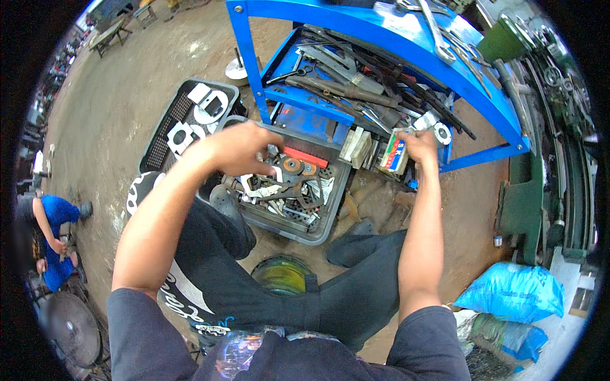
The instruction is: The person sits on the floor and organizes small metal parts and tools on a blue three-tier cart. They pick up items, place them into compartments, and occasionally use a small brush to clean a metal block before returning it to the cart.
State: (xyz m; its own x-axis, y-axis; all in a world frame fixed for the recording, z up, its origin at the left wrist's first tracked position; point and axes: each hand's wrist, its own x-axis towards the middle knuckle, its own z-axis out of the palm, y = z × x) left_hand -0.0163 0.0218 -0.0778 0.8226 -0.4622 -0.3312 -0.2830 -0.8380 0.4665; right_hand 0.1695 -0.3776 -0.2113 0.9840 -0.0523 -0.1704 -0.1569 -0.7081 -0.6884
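The right hand (420,148) grips a box (392,160), its long axis pointing forward, slightly rightward; the left hand (244,149) hangs unclenched.

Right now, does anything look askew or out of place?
On the blue cart, the lower shelf looks untidy: tools crisscrossed in a heap, one dark bar jutting rightward. Parts in the gray crate are jumbled.

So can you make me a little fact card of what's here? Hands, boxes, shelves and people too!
Left hand: fingers apart, over the dark crate
Right hand: touching a small colourful box; grip unclear
In the crate: jumbled parts, a long red piece
Black basket: white parts
Blue rack: wrench on top, tools below
Right side: blue bag
Far left: another person wearing blue
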